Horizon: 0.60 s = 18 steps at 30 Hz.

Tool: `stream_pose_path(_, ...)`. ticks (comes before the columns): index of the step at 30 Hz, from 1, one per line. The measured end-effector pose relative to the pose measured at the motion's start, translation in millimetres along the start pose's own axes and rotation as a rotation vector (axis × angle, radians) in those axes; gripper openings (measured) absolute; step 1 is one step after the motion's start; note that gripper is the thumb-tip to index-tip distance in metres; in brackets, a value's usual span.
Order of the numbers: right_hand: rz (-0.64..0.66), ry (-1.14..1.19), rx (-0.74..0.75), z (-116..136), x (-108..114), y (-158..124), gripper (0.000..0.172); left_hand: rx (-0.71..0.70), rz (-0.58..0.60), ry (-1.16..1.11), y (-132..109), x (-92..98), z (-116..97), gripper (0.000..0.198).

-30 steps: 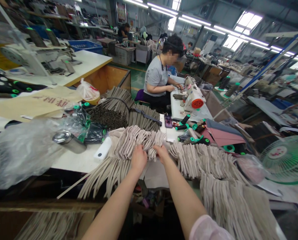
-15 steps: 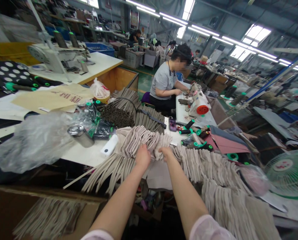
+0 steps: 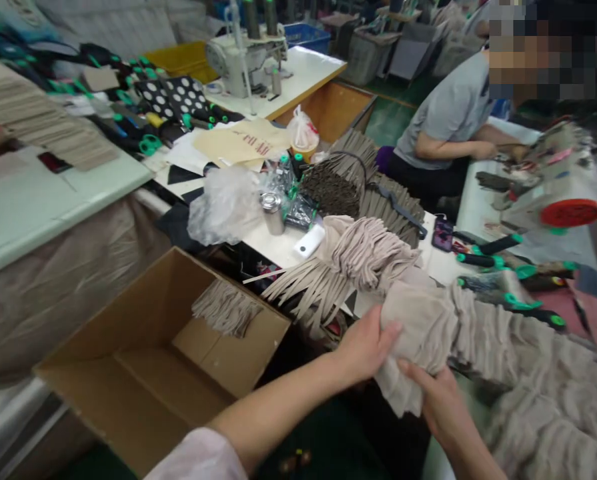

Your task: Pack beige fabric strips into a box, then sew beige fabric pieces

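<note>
Gripping the beige fabric bundle (image 3: 425, 319) low and right of centre, your left hand (image 3: 364, 345) and right hand (image 3: 437, 401) wrap their fingers on both sides, so no piece slips out.

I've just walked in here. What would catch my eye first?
The left hand and right hand grip a beige fabric bundle at centre right, beside a heap of like strips. At lower left gapes an open cardboard box with some strips inside. At upper right a person in grey sits at a sewing machine.
</note>
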State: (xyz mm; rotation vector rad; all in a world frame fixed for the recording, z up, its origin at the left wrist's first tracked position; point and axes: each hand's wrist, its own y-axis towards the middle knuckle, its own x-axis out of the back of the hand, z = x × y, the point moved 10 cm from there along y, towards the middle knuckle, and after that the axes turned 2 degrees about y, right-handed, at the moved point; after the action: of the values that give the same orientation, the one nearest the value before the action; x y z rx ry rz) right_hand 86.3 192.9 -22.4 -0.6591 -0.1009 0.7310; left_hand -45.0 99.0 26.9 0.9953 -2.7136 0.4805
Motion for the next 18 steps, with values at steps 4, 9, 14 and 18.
stream_pose_path(4,0.048,-0.071,-0.141,-43.5,-50.8,-29.0,0.067,0.151,-0.120,-0.057,-68.5,32.1,42.1,0.057)
stream_pose_path(9,0.322,-0.309,-0.121,-64.5,-165.3,-62.0,0.061,0.258,-0.347,-0.215,-143.5,106.9,101.4,0.052)
stream_pose_path(14,0.635,-0.372,-0.174,-143.5,-297.1,-86.5,0.044,0.444,-0.653,-0.151,-244.1,213.0,193.1,0.055)
stream_pose_path(18,0.570,-0.516,-0.402,-268.5,-360.0,-60.8,0.026,0.579,-0.991,0.598,-346.5,325.0,241.9,0.074)
